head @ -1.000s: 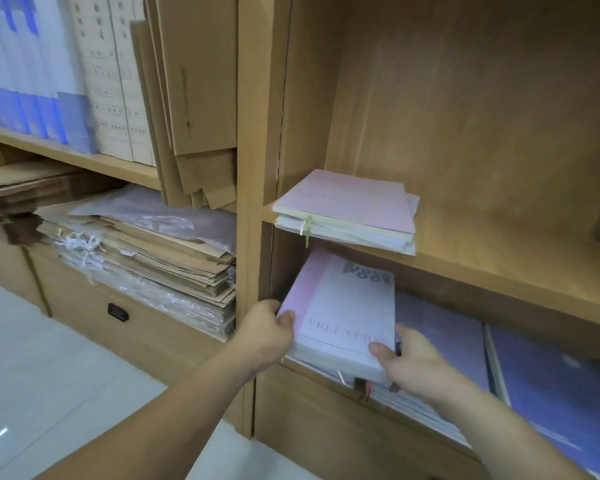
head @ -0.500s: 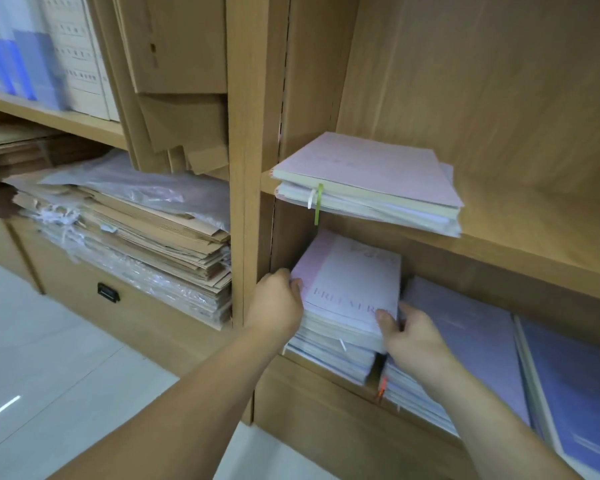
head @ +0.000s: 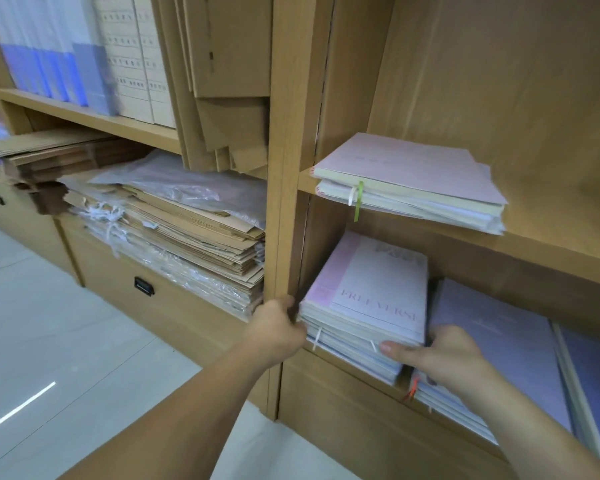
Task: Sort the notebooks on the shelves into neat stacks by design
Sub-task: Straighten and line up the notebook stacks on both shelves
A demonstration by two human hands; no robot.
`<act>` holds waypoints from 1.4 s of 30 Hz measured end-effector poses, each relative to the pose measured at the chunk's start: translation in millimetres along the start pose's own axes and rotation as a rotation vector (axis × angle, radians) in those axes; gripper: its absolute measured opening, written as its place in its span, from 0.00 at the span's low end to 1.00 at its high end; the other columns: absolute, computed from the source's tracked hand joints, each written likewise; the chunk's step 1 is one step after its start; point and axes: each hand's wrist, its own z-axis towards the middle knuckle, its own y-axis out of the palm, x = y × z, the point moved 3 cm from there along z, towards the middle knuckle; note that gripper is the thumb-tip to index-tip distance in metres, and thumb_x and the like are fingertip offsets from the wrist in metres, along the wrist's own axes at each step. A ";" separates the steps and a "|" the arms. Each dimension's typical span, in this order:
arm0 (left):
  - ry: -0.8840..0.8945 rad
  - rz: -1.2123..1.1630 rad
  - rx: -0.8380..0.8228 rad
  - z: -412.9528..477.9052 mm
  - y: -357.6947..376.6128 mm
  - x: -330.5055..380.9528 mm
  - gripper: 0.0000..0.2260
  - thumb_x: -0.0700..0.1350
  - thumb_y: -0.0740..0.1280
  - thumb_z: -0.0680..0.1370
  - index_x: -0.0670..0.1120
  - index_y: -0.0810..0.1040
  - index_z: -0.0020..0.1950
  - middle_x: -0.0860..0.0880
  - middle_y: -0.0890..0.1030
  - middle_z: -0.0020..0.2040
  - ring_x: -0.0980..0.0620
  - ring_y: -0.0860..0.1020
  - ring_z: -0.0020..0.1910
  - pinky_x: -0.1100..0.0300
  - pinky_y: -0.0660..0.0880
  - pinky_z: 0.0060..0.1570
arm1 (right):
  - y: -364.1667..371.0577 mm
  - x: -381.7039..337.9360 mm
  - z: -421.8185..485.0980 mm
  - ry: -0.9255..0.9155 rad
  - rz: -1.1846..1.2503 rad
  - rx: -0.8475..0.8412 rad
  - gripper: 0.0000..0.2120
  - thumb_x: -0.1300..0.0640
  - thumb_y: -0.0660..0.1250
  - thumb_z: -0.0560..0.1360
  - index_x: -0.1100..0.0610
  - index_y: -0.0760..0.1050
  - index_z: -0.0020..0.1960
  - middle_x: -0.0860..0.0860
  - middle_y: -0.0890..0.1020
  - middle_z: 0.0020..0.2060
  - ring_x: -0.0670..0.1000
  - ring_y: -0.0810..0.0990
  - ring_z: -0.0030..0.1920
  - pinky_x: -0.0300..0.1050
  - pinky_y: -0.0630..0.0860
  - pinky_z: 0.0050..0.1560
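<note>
A stack of pink-and-white notebooks [head: 371, 296] lies at the left end of the lower shelf, its top cover reading "FREE VERSE". My left hand [head: 279, 329] grips the stack's left side, next to the shelf's upright. My right hand [head: 444, 355] holds its front right corner, thumb across the front edge. A purple notebook stack [head: 499, 344] lies just to the right, partly under my right hand. On the shelf above sits a pink notebook stack [head: 409, 178] with a green ribbon hanging down.
A wooden upright [head: 284, 168] divides the shelving. To its left lie piled brown envelopes [head: 187, 237] under plastic, with boxes and folders [head: 84, 53] above. A darker blue notebook [head: 593, 382] lies at far right. A drawer handle [head: 143, 286] sits below, over pale floor tiles.
The pink-and-white notebook stack has slid back into the lower shelf and settled squarer. Both hands followed it inward, and the view moved closer.
</note>
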 end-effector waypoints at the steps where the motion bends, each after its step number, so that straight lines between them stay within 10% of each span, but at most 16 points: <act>1: 0.022 -0.018 -0.004 2.2 2.6 1.0 0.28 0.47 0.69 0.77 0.47 0.67 0.77 0.43 0.84 0.53 0.46 0.84 0.47 0.58 0.80 0.38 | 1.0 0.4 1.2 0.001 -0.025 0.001 0.15 0.50 0.84 0.65 0.58 0.84 0.42 0.43 0.77 0.19 0.44 0.75 0.26 0.37 0.69 0.27; 15: 0.172 0.085 0.101 25.4 12.6 1.9 0.14 0.55 0.77 0.73 0.50 0.76 0.43 0.51 0.78 0.32 0.50 0.79 0.32 0.52 0.80 0.35 | 6.8 1.0 15.9 0.042 -0.462 0.186 0.35 0.22 0.73 0.55 0.52 0.80 0.42 0.46 0.83 0.36 0.50 0.82 0.39 0.47 0.81 0.42; 22: 0.162 -0.035 -0.164 14.5 13.3 6.4 0.14 0.59 0.70 0.78 0.54 0.69 0.52 0.48 0.85 0.41 0.56 0.84 0.34 0.58 0.78 0.35 | 6.9 -6.5 9.0 0.035 -0.578 0.222 0.33 0.22 0.71 0.60 0.51 0.78 0.43 0.46 0.81 0.39 0.51 0.81 0.41 0.45 0.79 0.42; 42: 0.284 -0.005 0.022 14.7 6.0 14.8 0.12 0.53 0.66 0.80 0.54 0.67 0.60 0.46 0.83 0.36 0.48 0.82 0.35 0.47 0.83 0.39 | -0.4 -5.7 -1.3 -0.166 -0.537 0.136 0.29 0.26 0.66 0.70 0.52 0.71 0.30 0.46 0.73 0.24 0.47 0.75 0.29 0.43 0.68 0.30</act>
